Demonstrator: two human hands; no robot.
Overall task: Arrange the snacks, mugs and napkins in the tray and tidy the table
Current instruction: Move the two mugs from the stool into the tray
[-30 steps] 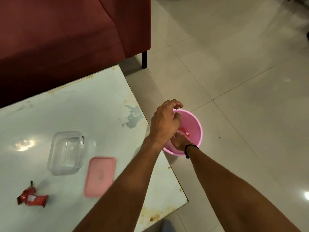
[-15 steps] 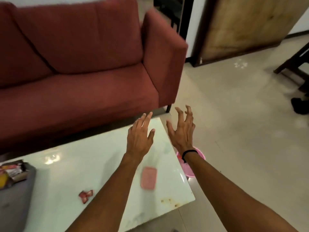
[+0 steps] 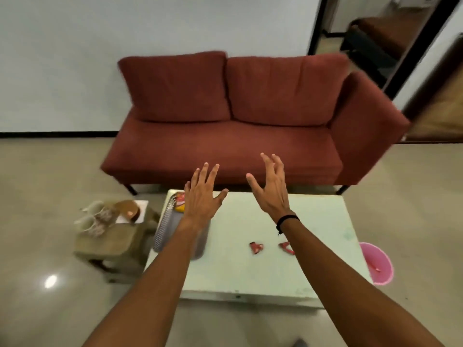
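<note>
Standing furthest left, a low boxy stool [image 3: 112, 242] of dull brown carries two pale mugs [image 3: 91, 217] lying beside a white napkin [image 3: 140, 209] with a round brown item on it. Next, a grey metal tray [image 3: 164, 226] with a perforated rim sits on the left end of the table [image 3: 250, 266], a smooth pale rectangular top; a red-and-yellow snack packet [image 3: 180, 202] lies at its far end. Left hand [image 3: 201, 200]: raised over the tray, fingers spread, empty. Right hand [image 3: 271, 187]: raised, fingers splayed and slightly curled, empty, black band at the wrist. Two crumpled red wrappers [image 3: 256, 247] lie mid-table. Round pink plastic bin [image 3: 378, 265] stands on the floor just beside the table's right edge. Red fabric sofa [image 3: 238, 121] behind.
</note>
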